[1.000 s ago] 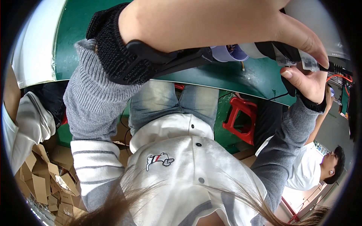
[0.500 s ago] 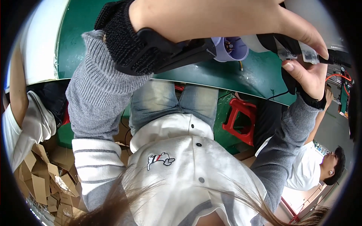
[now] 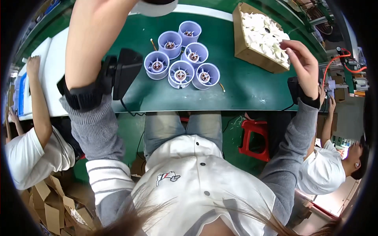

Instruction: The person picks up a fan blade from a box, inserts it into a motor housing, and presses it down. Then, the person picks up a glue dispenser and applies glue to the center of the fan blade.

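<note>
My left hand [image 3: 98, 23] is raised close to the camera at the upper left, its fingers beyond the top edge. Beside it, a rounded grey-white thing with a dark part [image 3: 157, 8] is cut off by that edge; whether I hold it cannot be seen. At the right, my right hand [image 3: 305, 65] reaches over the near edge of a cardboard box [image 3: 258, 61] heaped with white bladed fan wheels [image 3: 265, 33]. Its thumb and fingers are apart, close to the pieces. Several lilac round housings [image 3: 180, 74] stand grouped mid-table, copper-wound motor cores inside.
The green tabletop [image 3: 244, 94] runs across in front of me. A black box-shaped device [image 3: 128, 72] is strapped at my left wrist, with a cable. A red stool [image 3: 254, 141] stands below at right. People [image 3: 35, 157] sit on both sides; opened cartons [image 3: 51, 204] lie lower left.
My hands, earlier together at the upper right near a clear plastic piece, have parted. The left went up and left, the right down to the box. The housings and box are now uncovered.
</note>
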Available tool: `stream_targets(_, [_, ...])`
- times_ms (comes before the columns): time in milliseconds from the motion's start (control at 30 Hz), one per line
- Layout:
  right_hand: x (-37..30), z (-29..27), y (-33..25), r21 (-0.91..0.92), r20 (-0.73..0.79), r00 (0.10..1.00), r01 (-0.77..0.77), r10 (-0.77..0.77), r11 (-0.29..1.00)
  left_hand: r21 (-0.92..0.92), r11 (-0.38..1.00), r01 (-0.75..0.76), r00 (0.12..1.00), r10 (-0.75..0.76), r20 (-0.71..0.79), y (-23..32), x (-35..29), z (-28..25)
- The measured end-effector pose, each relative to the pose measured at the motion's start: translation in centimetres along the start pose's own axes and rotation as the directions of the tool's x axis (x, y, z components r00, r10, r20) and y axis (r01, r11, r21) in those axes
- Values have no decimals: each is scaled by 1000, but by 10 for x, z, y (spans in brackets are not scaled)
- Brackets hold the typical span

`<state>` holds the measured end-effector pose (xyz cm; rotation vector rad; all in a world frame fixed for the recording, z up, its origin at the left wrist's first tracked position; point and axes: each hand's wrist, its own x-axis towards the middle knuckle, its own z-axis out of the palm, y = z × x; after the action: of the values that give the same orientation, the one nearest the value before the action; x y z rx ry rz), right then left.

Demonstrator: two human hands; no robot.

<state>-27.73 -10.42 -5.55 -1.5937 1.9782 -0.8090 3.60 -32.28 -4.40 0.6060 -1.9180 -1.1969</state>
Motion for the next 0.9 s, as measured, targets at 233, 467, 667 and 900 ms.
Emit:
stream_targets(233, [-3, -7, 38, -310, -90, 995, -78, 52, 948, -52, 992, 119, 937, -130, -324, -46, -116, 4])
stream_targets(467, [2, 4, 47, -657, -181, 983, -100, -28, 747, 13, 976, 218, 973, -217, -79, -41, -137, 45])
stream_targets(667, [7, 14, 42, -747, -248, 968, -169, -32, 643, 49, 954, 296, 954, -294, -52, -51, -129, 47])
stream_targets(900, [16, 17, 38, -945, -60, 980, 5, -188, 326, 230, 946, 229, 970, -200, -141, -55, -133, 50])
